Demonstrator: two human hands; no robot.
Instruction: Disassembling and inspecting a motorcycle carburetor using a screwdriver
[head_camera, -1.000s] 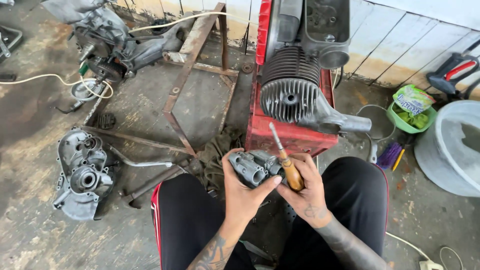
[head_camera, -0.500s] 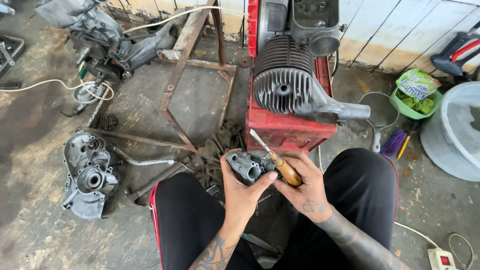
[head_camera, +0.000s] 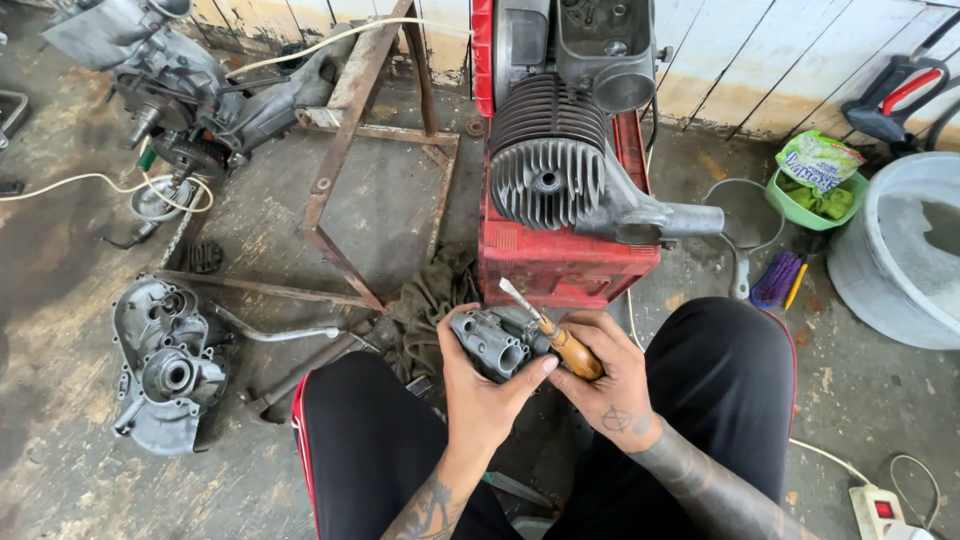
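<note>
Two hands (head_camera: 545, 390), grimy concrete floor (head_camera: 60, 250), plank wall (head_camera: 780, 60)

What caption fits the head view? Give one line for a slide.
Left hand grips a small grey carburettor body; right hand holds a wooden-handled screwdriver beside it.

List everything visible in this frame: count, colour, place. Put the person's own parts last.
carburettor body: 1, grey metal, held in left hand
screwdriver: 1, wooden handle, in right hand
finned engine: 1, grey, on red stand
red stand: 1, centre
engine cover: 1, grey, floor left
rusty frame: 1, brown, upper middle
rag: 1, dark, beside the stand
basin: 1, grey, right
green bowl: 1, right
brush: 1, purple, right
left hand: 1, bare
right hand: 1, tattooed
</note>
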